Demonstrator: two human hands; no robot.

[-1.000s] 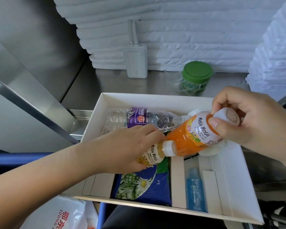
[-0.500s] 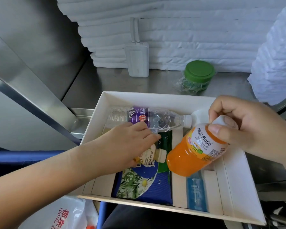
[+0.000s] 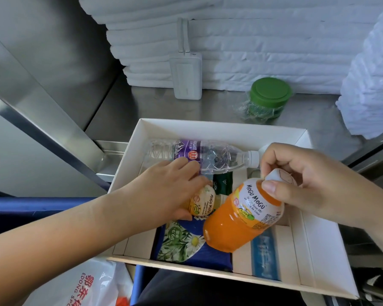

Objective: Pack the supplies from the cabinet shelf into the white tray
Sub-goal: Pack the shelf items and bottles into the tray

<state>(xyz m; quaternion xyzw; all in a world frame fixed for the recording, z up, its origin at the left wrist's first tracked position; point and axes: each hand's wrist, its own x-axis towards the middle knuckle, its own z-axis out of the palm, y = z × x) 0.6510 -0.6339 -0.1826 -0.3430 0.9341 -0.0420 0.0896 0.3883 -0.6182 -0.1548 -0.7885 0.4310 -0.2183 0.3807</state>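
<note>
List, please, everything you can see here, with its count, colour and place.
white tray: one, white, middle of view.
water bottle: one, clear with purple label, lying along tray's far wall.
orange juice bottle: one, orange, tilted above the tray.
pale juice bottle: one, pale yellow, in the tray.
tissue pack: one, blue, tray's near side.
blue tube: one, blue, tray's right slot.
jar: one, green lid, shelf behind tray.
white device: one, white, against the folded stacks.
left hand: one, holding the pale juice bottle.
right hand: one, pinching the orange juice bottle's top.

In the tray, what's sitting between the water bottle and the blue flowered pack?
In the head view, the pale Mogu Mogu bottle, held by the left hand, and a dark green packet lie between them.
</note>
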